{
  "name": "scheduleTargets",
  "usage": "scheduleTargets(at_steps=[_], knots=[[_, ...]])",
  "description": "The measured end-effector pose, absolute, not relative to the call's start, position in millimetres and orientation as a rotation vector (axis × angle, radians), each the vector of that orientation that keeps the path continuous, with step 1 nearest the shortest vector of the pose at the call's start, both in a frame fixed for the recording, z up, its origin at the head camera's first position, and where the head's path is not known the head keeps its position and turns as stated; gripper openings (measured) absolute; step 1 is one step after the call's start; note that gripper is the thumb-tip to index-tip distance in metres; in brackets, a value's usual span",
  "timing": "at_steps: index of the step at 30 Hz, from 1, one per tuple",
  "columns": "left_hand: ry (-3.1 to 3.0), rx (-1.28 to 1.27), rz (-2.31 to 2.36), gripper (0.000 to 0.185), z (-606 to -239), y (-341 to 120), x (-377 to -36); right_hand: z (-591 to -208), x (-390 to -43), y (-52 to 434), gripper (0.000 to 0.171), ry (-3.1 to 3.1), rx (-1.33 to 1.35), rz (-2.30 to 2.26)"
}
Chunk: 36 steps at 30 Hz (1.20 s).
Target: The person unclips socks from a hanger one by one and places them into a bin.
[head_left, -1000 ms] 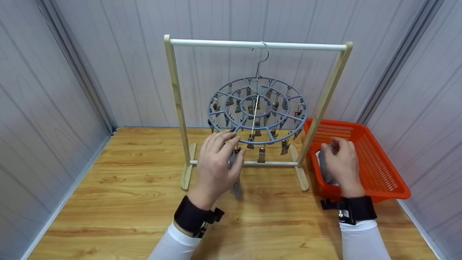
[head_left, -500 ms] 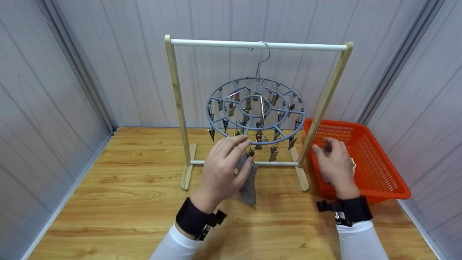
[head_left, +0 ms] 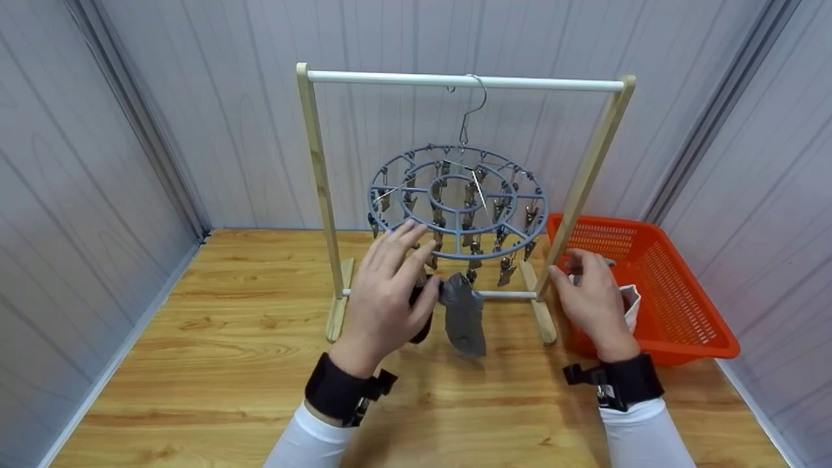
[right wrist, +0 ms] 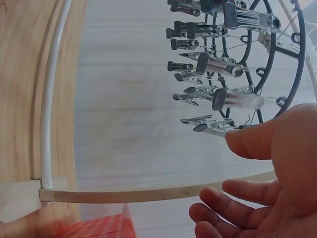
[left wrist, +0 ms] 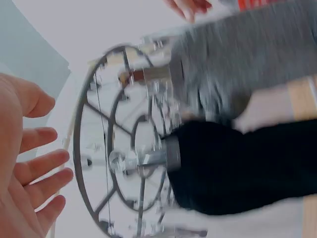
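My left hand (head_left: 390, 289) is raised at the front of a round grey clip hanger (head_left: 458, 255), fingers loosely extended. In the left wrist view its fingers (left wrist: 44, 186) stand apart from the hanger with nothing in them. A grey sock (head_left: 465, 318) hangs from a metal clip just right of this hand. Beside it hangs a black sock (left wrist: 237, 168), mostly hidden by the hand in the head view. My right hand (head_left: 593, 302) is over the near left side of an orange basket (head_left: 699, 296). Its thumb and fingers are apart and bare in the right wrist view.
A wooden stand (head_left: 318, 175) with a white top bar (head_left: 403, 79) carries the hanger by its hook. Several bare metal clips (head_left: 507, 272) dangle from the rings. White cloth (head_left: 629, 305) lies in the basket, partly behind my right hand. Panelled walls close in the back and sides.
The hanger has turned, bringing the grey sock rightward out from behind my left hand and the black sock into view. My right hand has shifted a little left at the basket.
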State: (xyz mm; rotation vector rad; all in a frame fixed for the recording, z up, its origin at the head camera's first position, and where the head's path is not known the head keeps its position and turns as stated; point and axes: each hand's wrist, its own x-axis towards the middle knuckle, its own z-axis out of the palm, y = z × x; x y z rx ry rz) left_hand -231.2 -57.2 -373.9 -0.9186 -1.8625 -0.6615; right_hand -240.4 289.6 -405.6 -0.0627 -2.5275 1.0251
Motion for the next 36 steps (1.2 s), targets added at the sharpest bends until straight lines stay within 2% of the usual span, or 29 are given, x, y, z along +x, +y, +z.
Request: scheduleTargets(at_steps=[7,19,26,36], knots=[[-1.965,-0.824,-0.530,0.045,-377,-62,-235,-407,-241,282,0.052,-2.552,0.007,0.986],[-1.998,-0.855,-0.507,0.045,-380,-59,-235,-418,-244,276,0.048,-2.653,0.219,1.018],[-1.978,-0.893,-0.512,0.044,-380,-55,-234,-422,-245,273,0.050,-2.748,0.519,1.157],[-1.937,-0.945,-0.540,0.045,-379,-49,-230,-432,-247,261,0.063,-2.835,0.678,1.205]])
